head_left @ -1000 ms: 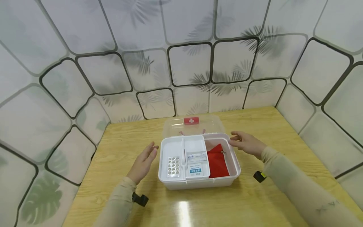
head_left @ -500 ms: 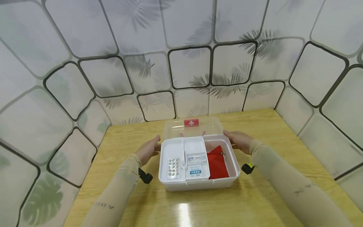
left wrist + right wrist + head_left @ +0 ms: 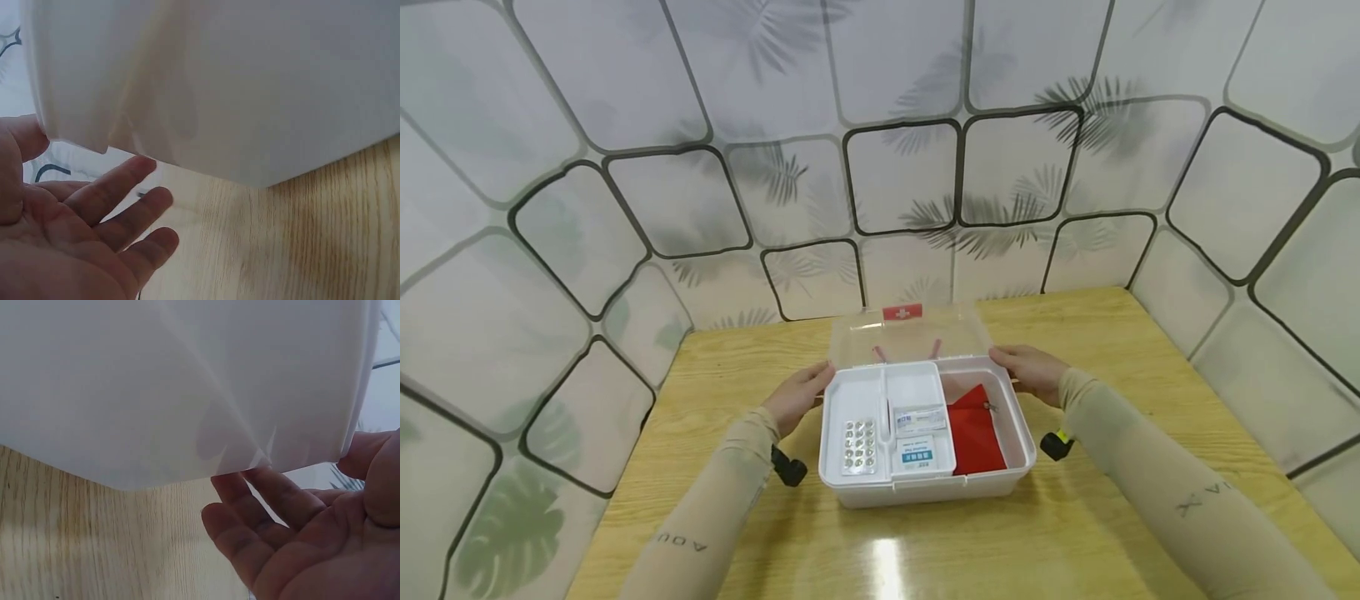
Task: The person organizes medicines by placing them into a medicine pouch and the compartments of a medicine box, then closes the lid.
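Note:
A white first-aid box (image 3: 925, 490) stands open on a wooden table (image 3: 1097, 517). Its clear lid (image 3: 910, 340), with a red cross label (image 3: 902, 312), leans back behind it. The inner tray holds a blister pack (image 3: 859, 442) and two small sachets (image 3: 917, 417); a red cloth (image 3: 976, 433) lies in the right compartment. My left hand (image 3: 801, 392) touches the box's back left corner by the lid, my right hand (image 3: 1028, 371) the back right corner. In the wrist views the left hand's fingers (image 3: 119, 194) and the right hand's fingers (image 3: 262, 506) lie straight beside the white plastic, thumbs at its edge.
Panelled walls with leaf prints close in the table on the left, back and right. Bare wood stretches in front of the box and to both sides. A black wrist camera (image 3: 788, 467) sits on my left forearm, another (image 3: 1054, 444) on the right.
Both hands moved in from the sides to the box's back corners. The lid's far edge has since risen a little, with the red cross label higher.

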The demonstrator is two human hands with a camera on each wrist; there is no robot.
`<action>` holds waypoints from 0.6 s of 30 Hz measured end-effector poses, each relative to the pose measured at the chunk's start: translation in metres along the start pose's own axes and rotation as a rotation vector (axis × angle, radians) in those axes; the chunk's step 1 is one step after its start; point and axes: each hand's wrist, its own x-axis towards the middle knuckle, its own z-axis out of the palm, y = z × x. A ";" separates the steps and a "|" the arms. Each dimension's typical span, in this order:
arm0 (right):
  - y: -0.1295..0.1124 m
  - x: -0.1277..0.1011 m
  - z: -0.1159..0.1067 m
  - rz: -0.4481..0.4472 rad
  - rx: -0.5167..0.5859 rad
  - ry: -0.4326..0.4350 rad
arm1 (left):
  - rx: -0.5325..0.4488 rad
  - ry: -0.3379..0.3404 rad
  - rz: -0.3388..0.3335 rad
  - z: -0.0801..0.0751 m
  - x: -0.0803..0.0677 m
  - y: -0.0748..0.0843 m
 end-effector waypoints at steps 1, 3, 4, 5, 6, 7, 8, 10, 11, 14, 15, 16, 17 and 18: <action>0.000 0.000 0.000 -0.007 0.002 -0.007 | 0.006 0.006 0.010 0.000 0.000 0.000; -0.001 -0.001 0.001 -0.022 0.011 -0.024 | 0.026 0.022 0.034 0.001 0.000 0.000; -0.002 -0.001 0.001 -0.026 0.011 -0.024 | 0.044 0.031 0.051 0.001 0.000 0.000; -0.002 -0.001 0.001 -0.029 0.011 -0.022 | 0.056 0.043 0.063 0.002 -0.001 0.001; -0.003 -0.002 0.001 -0.035 0.009 -0.016 | 0.073 0.053 0.076 0.002 -0.002 0.001; -0.004 -0.002 0.001 -0.042 0.008 -0.010 | 0.089 0.064 0.093 0.002 -0.002 0.002; -0.004 -0.002 0.001 -0.051 0.008 -0.001 | 0.105 0.076 0.108 0.002 -0.003 0.002; -0.006 -0.002 0.000 -0.063 0.010 0.025 | 0.127 0.092 0.142 0.002 -0.004 0.003; -0.006 -0.002 0.000 -0.072 0.014 0.033 | 0.136 0.097 0.158 0.002 -0.003 0.003; -0.008 -0.001 -0.002 -0.096 0.020 0.048 | 0.209 0.118 0.218 0.002 -0.004 0.003; -0.008 0.000 -0.002 -0.105 0.022 0.052 | 0.251 0.130 0.239 0.002 -0.004 0.003; -0.008 0.000 -0.003 -0.114 0.027 0.057 | 0.299 0.143 0.259 0.002 -0.004 0.004; -0.008 0.001 -0.004 -0.124 0.033 0.062 | 0.345 0.157 0.278 0.002 -0.005 0.004; -0.008 0.001 -0.005 -0.137 0.040 0.066 | 0.388 0.168 0.292 0.002 -0.006 0.005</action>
